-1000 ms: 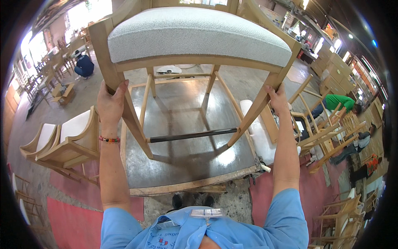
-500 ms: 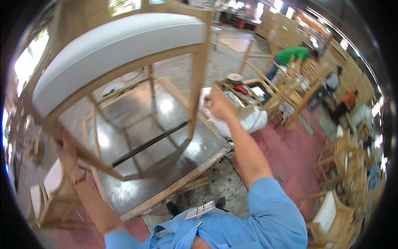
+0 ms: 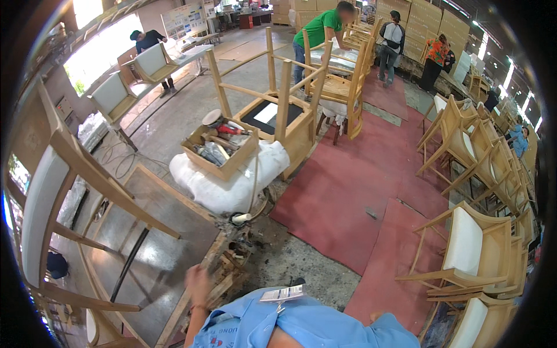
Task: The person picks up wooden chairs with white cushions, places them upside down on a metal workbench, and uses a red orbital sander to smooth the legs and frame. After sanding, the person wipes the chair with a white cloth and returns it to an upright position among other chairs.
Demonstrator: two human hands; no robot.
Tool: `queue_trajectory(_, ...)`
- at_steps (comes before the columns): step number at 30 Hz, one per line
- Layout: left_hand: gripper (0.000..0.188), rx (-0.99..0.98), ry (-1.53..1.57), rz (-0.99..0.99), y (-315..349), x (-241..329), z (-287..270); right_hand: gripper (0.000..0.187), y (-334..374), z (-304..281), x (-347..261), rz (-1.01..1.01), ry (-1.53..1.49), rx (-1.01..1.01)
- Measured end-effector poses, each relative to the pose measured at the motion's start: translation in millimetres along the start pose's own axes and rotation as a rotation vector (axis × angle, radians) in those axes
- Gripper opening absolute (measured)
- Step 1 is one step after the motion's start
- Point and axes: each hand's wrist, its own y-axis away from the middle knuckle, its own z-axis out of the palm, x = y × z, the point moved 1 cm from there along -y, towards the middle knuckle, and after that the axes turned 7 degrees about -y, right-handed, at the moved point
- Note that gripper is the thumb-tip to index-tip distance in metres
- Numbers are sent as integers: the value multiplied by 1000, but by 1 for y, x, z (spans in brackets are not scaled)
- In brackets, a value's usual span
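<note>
Wearing a printed badge (image 3: 282, 294), the person (image 3: 255, 318) stands near the chair (image 3: 42, 203).

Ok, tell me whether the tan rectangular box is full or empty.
Full: assorted tools crowd the tan rectangular box, some reaching its rim.

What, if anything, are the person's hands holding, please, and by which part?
The left hand, blurred at the edge of the table, appears to hold nothing. The right hand cannot be made out, so its hold cannot be told.

Open box (image 3: 242, 155) of tools (image 3: 217, 152) on white bundle (image 3: 232, 192). Red floor mats (image 3: 342, 209) at right. Cartons (image 3: 423, 22) stacked at rear, beyond person (image 3: 320, 29) in green.
</note>
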Motion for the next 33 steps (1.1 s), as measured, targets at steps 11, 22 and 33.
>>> queue_trajectory(11,27,-689,488,560,-150,366,147,44,29,-47,-286,-339,-844,-183)
queue_trajectory(22,35,-604,478,294,-312,438,315,55,-130,-266,-401,-182,-660,-228)
queue_trajectory(33,45,-645,668,229,-453,557,404,43,-252,-422,-506,-214,-732,-228)
